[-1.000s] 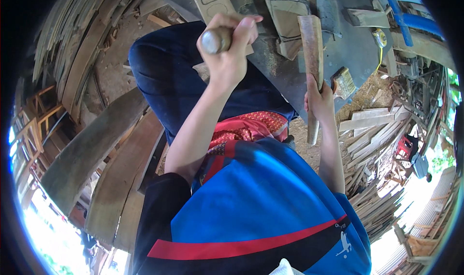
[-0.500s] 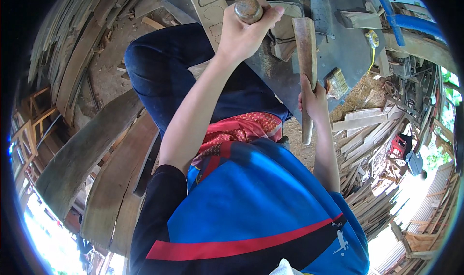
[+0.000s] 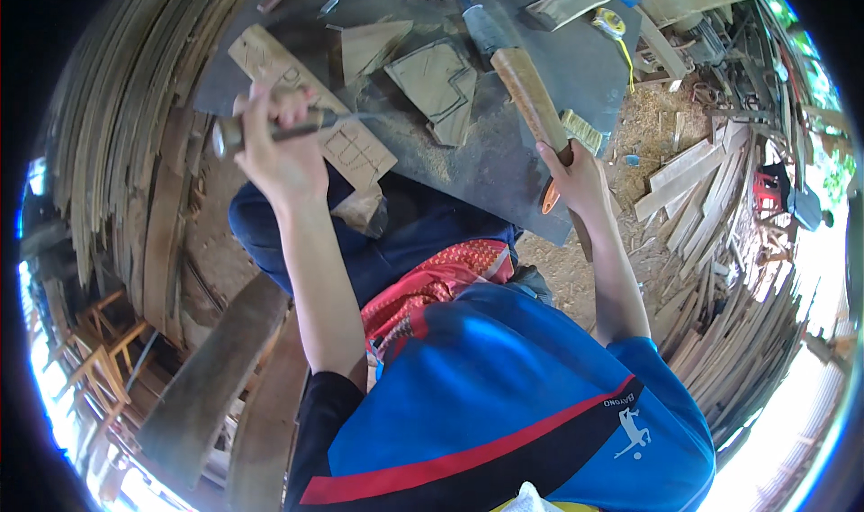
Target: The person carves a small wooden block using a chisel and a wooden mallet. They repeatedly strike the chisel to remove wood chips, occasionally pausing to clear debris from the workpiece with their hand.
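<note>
My left hand point(image 3: 283, 157) is closed around a chisel point(image 3: 310, 123), its round metal-ringed butt to the left and its thin blade to the right. The hand is slightly blurred. Beneath the chisel lies a wooden board point(image 3: 371, 158) marked with dotted letter outlines, beside my left knee. My right hand point(image 3: 578, 181) grips a wooden club point(image 3: 531, 89) near its lower part; its thick end slants up and left over the dark table point(image 3: 504, 184). By that hand is a paintbrush point(image 3: 580, 130) with pale bristles and an orange handle, partly hidden behind the club.
Two wood offcuts point(image 3: 441, 85) point(image 3: 373, 46), one with a drawn outline, lie mid-table. A grey-sleeved tool point(image 3: 486, 28) touches the club's top. A yellow tape measure point(image 3: 609, 23) is at the far right. Stacked planks point(image 3: 135, 89) stand left; scrap wood point(image 3: 702, 188) covers the right floor.
My left hand has moved left and down, and the chisel has turned from end-on to sideways. The club now leans left at its top. The whole view has shifted, showing more table.
</note>
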The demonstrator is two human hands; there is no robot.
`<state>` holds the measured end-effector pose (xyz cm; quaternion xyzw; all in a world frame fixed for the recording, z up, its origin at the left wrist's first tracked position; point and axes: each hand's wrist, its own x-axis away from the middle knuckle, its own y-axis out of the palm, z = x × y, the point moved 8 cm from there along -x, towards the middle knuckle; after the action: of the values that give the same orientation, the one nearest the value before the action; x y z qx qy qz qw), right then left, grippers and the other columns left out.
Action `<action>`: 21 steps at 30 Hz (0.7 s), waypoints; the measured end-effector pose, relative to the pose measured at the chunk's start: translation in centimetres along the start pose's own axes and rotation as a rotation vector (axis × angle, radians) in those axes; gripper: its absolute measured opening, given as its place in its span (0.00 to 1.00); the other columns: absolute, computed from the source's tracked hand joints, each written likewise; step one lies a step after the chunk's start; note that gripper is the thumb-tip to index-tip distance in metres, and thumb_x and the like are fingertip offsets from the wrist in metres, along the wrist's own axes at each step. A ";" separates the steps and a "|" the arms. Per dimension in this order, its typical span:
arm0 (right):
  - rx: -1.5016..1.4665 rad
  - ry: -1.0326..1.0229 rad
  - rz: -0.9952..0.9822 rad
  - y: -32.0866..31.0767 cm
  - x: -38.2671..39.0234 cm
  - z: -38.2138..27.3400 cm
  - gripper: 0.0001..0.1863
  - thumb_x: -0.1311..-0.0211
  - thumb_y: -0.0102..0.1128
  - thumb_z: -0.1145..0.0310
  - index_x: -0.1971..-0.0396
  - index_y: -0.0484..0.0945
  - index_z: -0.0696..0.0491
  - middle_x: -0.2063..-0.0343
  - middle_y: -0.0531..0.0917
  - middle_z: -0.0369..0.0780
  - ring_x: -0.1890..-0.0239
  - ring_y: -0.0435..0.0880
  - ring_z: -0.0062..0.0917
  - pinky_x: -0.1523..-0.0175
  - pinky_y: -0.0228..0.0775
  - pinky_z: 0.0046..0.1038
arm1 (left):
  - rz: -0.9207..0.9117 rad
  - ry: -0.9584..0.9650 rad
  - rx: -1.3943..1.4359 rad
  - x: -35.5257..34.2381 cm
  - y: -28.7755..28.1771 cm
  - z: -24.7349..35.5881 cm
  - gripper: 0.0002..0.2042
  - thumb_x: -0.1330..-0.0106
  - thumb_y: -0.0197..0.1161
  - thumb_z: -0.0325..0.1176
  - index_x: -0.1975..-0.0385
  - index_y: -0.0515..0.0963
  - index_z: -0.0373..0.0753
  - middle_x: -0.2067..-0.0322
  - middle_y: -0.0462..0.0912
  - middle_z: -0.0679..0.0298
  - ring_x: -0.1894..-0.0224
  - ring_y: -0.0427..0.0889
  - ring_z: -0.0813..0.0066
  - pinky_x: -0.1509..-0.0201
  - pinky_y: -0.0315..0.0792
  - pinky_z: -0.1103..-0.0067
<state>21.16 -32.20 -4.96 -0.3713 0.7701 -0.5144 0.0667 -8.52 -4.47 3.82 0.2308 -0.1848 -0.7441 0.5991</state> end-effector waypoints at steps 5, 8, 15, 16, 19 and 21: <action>0.073 -0.113 0.094 0.8 -0.4 -2.0 0.30 0.38 0.64 0.42 0.73 0.77 0.59 0.81 0.82 0.49 0.72 0.86 0.45 0.63 0.76 0.44 | 0.100 0.026 -0.008 1.0 -1.5 1.9 0.15 0.25 0.53 0.37 0.77 0.62 0.47 0.79 0.59 0.72 0.70 0.62 0.77 0.46 0.65 0.68; 0.189 -0.176 0.112 1.1 -1.1 -2.9 0.28 0.38 0.63 0.43 0.73 0.78 0.58 0.81 0.83 0.48 0.73 0.86 0.44 0.63 0.76 0.44 | 0.088 0.044 0.042 1.2 -2.4 2.7 0.15 0.24 0.52 0.37 0.77 0.63 0.46 0.79 0.60 0.72 0.70 0.62 0.77 0.47 0.65 0.69; 0.315 -0.215 0.085 1.9 -2.6 -4.5 0.28 0.36 0.60 0.42 0.71 0.80 0.57 0.72 0.85 0.47 0.70 0.87 0.44 0.62 0.77 0.45 | 0.300 0.082 0.025 2.5 -6.6 4.0 0.15 0.25 0.54 0.38 0.77 0.63 0.47 0.78 0.59 0.71 0.71 0.61 0.76 0.45 0.66 0.68; 0.316 -0.209 0.064 2.0 -2.8 -4.6 0.28 0.36 0.59 0.41 0.70 0.80 0.57 0.70 0.85 0.48 0.68 0.87 0.45 0.61 0.77 0.45 | 0.343 0.081 0.038 2.6 -7.3 4.1 0.15 0.25 0.55 0.38 0.77 0.63 0.47 0.78 0.59 0.71 0.71 0.61 0.76 0.45 0.66 0.68; 0.337 -0.210 0.063 2.2 -2.9 -4.7 0.28 0.36 0.59 0.41 0.65 0.79 0.57 0.68 0.85 0.48 0.65 0.86 0.46 0.59 0.78 0.45 | 0.425 0.081 0.106 2.6 -8.5 3.9 0.15 0.26 0.57 0.38 0.77 0.64 0.47 0.79 0.59 0.71 0.71 0.62 0.76 0.45 0.66 0.67; 0.333 -0.258 0.165 1.9 -2.7 -5.2 0.28 0.36 0.60 0.42 0.61 0.78 0.56 0.68 0.84 0.48 0.63 0.86 0.46 0.58 0.78 0.45 | 0.459 0.084 0.145 2.6 -8.9 3.5 0.15 0.26 0.57 0.38 0.77 0.64 0.46 0.79 0.60 0.70 0.72 0.62 0.76 0.46 0.66 0.67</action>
<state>19.59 -26.29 -4.97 -0.3534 0.6874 -0.5756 0.2669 -18.14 -5.11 1.52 0.2562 -0.2603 -0.5631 0.7413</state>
